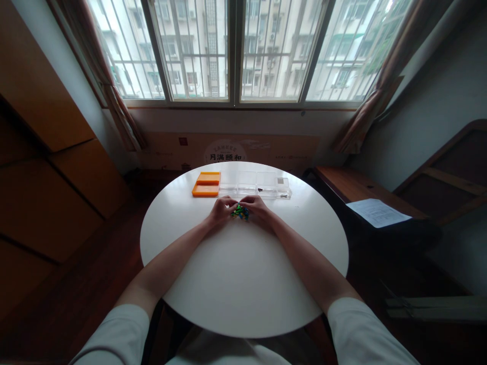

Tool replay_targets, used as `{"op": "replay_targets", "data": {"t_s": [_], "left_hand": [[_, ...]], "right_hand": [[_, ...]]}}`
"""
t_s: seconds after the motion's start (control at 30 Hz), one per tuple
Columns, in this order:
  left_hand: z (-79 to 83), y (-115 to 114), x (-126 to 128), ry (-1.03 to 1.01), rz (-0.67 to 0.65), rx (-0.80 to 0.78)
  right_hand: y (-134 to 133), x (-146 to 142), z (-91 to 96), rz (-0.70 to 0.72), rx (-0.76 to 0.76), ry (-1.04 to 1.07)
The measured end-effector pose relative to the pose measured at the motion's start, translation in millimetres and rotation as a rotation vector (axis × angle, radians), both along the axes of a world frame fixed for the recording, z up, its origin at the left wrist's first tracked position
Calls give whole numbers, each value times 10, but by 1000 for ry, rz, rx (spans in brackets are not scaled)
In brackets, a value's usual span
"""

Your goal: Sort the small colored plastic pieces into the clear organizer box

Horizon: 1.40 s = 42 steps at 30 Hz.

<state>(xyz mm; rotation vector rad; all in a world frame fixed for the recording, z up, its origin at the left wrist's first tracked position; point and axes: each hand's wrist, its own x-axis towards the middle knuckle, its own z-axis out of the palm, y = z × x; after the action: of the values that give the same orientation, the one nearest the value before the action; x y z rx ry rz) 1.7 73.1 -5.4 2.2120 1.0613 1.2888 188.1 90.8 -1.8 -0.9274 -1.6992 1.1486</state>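
Both of my hands rest on a round white table [243, 274], close together near its far side. My left hand [221, 209] and my right hand [259, 209] have their fingers curled around a small cluster of green, blue and yellow pieces [239, 212] held between them. The pieces are too small to name. Just beyond the hands lies a row of clear plastic compartment boxes [255, 184], with an orange tray [206, 184] at its left end.
A barred window [236, 50] with curtains fills the far wall. Wooden cabinets [45, 152] stand at the left. At the right, a dark side table [357, 187] carries a sheet of paper [378, 212].
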Motion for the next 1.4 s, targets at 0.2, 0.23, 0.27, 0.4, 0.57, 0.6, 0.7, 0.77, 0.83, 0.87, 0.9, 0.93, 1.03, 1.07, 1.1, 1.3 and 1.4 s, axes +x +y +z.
{"op": "replay_targets", "data": {"t_s": [0.2, 0.23, 0.27, 0.4, 0.57, 0.6, 0.7, 0.77, 0.83, 0.87, 0.9, 0.93, 1.03, 1.07, 1.1, 1.3, 1.4], "left_hand": [[-5, -5, 1, -10, -13, -1], [-7, -3, 1, -9, -15, -2], [-9, 0, 1, -7, -16, -2], [-7, 6, 0, -4, -8, -5], [-18, 13, 0, -9, -16, -1], [-22, 16, 0, -9, -16, 0], [-34, 24, 3, -7, -12, 3], [-40, 29, 2, -7, -12, 10], [-43, 31, -1, -9, -15, 12], [-44, 33, -3, -11, -17, 10], [-45, 34, -5, -14, -19, 5], [-45, 36, -6, -18, -16, 2], [-44, 44, -5, -25, 6, 1], [-44, 46, -3, -23, 12, 1], [-43, 49, -2, -20, 16, 0], [-50, 60, -2, -16, 16, 0], [-46, 59, -2, -22, 18, -3]], "right_hand": [[11, 2, -14, 10, -1, 6], [15, 3, -18, 10, -2, 7], [19, 3, -22, 9, -2, 7], [23, 4, -24, 2, -1, 7], [17, 9, -15, 21, -7, 18], [18, 10, -16, 22, -9, 20], [22, 10, -19, 17, -11, 21], [21, 8, -19, 13, -13, 22], [15, 3, -16, 13, -15, 24], [11, 1, -13, 13, -15, 25], [6, -1, -10, 11, -16, 24], [2, -2, -6, 7, -16, 23], [-7, -5, 8, 2, -11, 21], [-8, -5, 12, 2, -7, 20], [-9, -5, 17, 2, -3, 18], [-33, -14, 36, -2, -20, 32], [-50, -25, 48, -14, -19, 49]]}}
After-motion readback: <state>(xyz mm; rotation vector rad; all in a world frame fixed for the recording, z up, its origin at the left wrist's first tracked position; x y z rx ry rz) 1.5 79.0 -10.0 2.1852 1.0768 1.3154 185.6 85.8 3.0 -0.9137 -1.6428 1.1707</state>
